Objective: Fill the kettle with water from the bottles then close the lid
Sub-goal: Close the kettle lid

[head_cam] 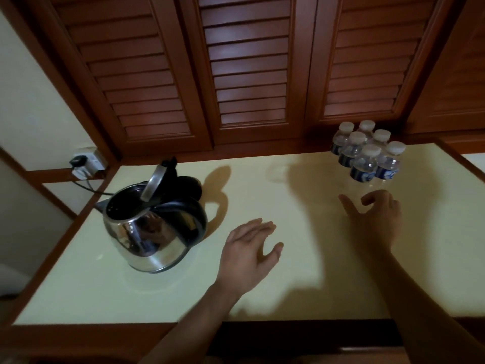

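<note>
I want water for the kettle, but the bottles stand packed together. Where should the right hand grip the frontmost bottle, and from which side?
Grip the frontmost bottle round its clear body above the blue label, the right hand coming from the near side. It stands upright with the other bottles crowding behind and beside it, so likely only its front is free.

steel kettle point(152, 232) lid point(153, 183) up, six capped bottles point(367, 153)
</note>
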